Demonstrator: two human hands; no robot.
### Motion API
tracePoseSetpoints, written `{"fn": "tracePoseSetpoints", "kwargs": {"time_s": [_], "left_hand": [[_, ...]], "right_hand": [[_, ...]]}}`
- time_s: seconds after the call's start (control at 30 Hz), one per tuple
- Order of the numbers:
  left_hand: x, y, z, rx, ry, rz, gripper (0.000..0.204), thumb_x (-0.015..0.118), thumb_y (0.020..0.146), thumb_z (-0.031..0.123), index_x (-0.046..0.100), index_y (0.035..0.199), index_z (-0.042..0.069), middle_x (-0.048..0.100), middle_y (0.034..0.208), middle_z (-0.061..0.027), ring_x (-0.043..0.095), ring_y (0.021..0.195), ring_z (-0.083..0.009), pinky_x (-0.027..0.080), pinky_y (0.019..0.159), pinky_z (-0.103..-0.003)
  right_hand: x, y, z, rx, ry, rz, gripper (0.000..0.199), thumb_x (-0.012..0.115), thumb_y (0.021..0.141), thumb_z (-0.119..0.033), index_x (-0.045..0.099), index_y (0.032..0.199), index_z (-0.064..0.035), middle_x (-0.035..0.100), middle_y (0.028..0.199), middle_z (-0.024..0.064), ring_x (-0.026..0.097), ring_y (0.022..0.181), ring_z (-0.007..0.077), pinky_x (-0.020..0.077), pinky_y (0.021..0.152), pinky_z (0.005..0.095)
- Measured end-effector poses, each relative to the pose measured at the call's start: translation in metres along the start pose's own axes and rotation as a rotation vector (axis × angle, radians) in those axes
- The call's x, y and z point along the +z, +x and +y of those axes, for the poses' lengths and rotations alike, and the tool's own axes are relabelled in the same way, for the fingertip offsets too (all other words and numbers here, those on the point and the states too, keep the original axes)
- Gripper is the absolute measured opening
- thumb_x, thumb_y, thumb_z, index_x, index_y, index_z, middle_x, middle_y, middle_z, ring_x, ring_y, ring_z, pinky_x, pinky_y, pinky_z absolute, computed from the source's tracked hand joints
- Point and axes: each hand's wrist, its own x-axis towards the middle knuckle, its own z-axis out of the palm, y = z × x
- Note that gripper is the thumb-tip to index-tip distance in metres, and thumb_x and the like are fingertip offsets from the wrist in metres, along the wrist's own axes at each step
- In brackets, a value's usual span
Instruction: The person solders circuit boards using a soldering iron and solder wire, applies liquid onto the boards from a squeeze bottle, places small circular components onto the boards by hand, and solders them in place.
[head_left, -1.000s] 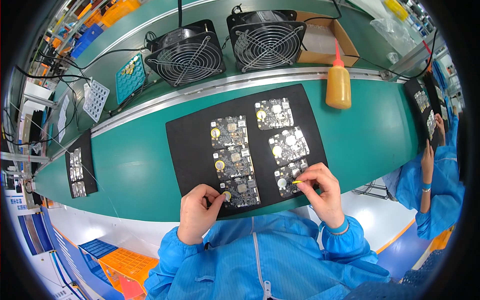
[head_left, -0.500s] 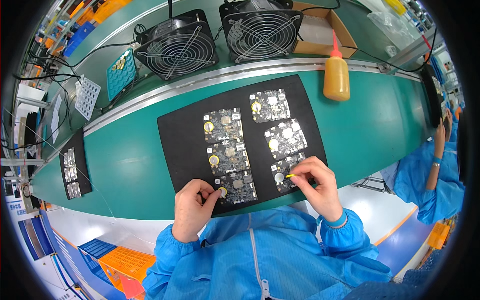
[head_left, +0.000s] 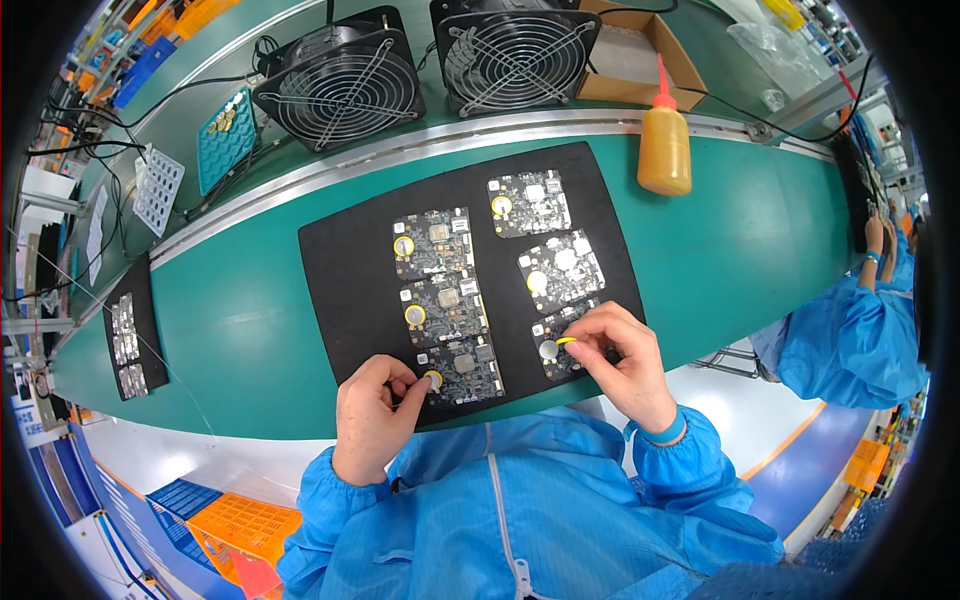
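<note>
A brown cardboard box (head_left: 640, 60) stood open behind the belt, beside two black fans (head_left: 430, 65); an orange squeeze bottle (head_left: 664, 145) stood at the black mat's (head_left: 340, 270) far right corner. The left hand (head_left: 372, 418) curled at the mat's near edge, fingertips pressed together on a yellow-ringed coin cell (head_left: 433, 379) on the nearest-left circuit board (head_left: 460, 368); the right hand (head_left: 622, 360) pinched a small yellow tab (head_left: 566, 341) over the nearest-right circuit board (head_left: 562, 345); four more boards (head_left: 495, 250) lay beyond. A co-worker's blue sleeve (head_left: 850, 340) showed at the right.
</note>
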Motion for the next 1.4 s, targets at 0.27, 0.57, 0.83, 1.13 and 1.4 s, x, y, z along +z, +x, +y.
{"fn": "tracePoseSetpoints", "kwargs": {"time_s": [0.27, 0.57, 0.83, 1.13, 1.4], "left_hand": [[-0.002, 0.001, 0.002, -0.005, 0.009, -0.002, 0.015, 0.069, 0.078, -0.002, 0.055, 0.075, 0.000, 0.049, 0.061, 0.0023, 0.035, 0.046, 0.0012, 0.024, 0.039, -0.018], [-0.006, -0.001, 0.000, -0.097, -0.127, 0.025, 0.011, 0.067, 0.079, -0.004, 0.056, 0.077, 0.000, 0.052, 0.065, 0.0007, 0.034, 0.044, 0.0009, 0.024, 0.040, -0.019], [-0.012, -0.003, -0.008, -0.118, -0.257, -0.004, 0.011, 0.064, 0.081, -0.005, 0.055, 0.080, 0.000, 0.051, 0.063, 0.0022, 0.035, 0.045, 0.0022, 0.023, 0.041, -0.018], [-0.019, -0.001, -0.020, -0.062, -0.584, -0.021, 0.006, 0.057, 0.085, -0.003, 0.054, 0.088, 0.002, 0.048, 0.070, 0.0040, 0.039, 0.057, 0.0008, 0.026, 0.051, -0.016], [-0.021, -0.005, -0.030, 0.091, -0.835, -0.073, 0.030, 0.052, 0.089, 0.028, 0.053, 0.092, -0.001, 0.048, 0.096, -0.0063, 0.044, 0.077, -0.0080, 0.035, 0.067, -0.023]], "right_hand": [[-0.002, 0.002, 0.002, 0.044, -0.048, -0.071, 0.011, 0.067, 0.078, 0.002, 0.064, 0.089, -0.0008, 0.056, 0.077, 0.0039, 0.043, 0.055, 0.0082, 0.0360, 0.051, 0.0235], [0.004, 0.005, 0.000, -0.062, -0.309, -0.114, 0.013, 0.069, 0.078, -0.007, 0.065, 0.090, -0.0074, 0.058, 0.077, 0.0051, 0.058, 0.066, 0.0209, 0.0468, 0.058, 0.0320], [0.002, 0.007, 0.002, -0.118, -0.327, -0.138, 0.016, 0.070, 0.076, -0.008, 0.065, 0.091, -0.0084, 0.057, 0.084, 0.0041, 0.060, 0.073, 0.0222, 0.0495, 0.063, 0.0325], [0.002, 0.010, 0.001, -0.136, -0.349, -0.168, 0.018, 0.072, 0.075, -0.008, 0.065, 0.092, -0.0082, 0.056, 0.085, 0.0043, 0.060, 0.075, 0.0218, 0.0497, 0.063, 0.0320], [0.000, 0.003, 0.001, -0.141, -0.317, -0.189, 0.019, 0.070, 0.076, -0.007, 0.065, 0.095, -0.0087, 0.055, 0.087, 0.0052, 0.059, 0.073, 0.0223, 0.0490, 0.063, 0.0322]]}}
